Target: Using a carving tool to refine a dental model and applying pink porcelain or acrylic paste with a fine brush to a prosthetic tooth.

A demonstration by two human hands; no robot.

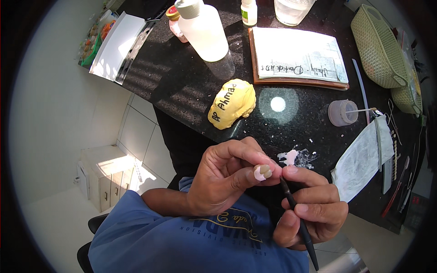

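My left hand (223, 175) pinches a small dental piece (262, 172) between thumb and fingers; it has tooth-coloured crowns and a pink-white base. In my right hand (314, 209) is a slim black-handled tool (302, 225), held like a pen. Its narrow end reaches up to the fingertips of my left hand, where the very tip is hidden. Both hands meet over the table's near edge, with the right forefinger and thumb side close to the left fingertips. Just beyond them lies a pinkish-white smear of material (288, 157) with crumbs on the dark tabletop.
A yellow lump with handwriting (232, 103) sits beyond my left hand. Farther back stand a white bottle (204, 36), a notebook (300, 57) and a clear tub (293, 11). To the right are a small cup (342, 113), a cloth (359, 159), slim tools and a basket (375, 45).
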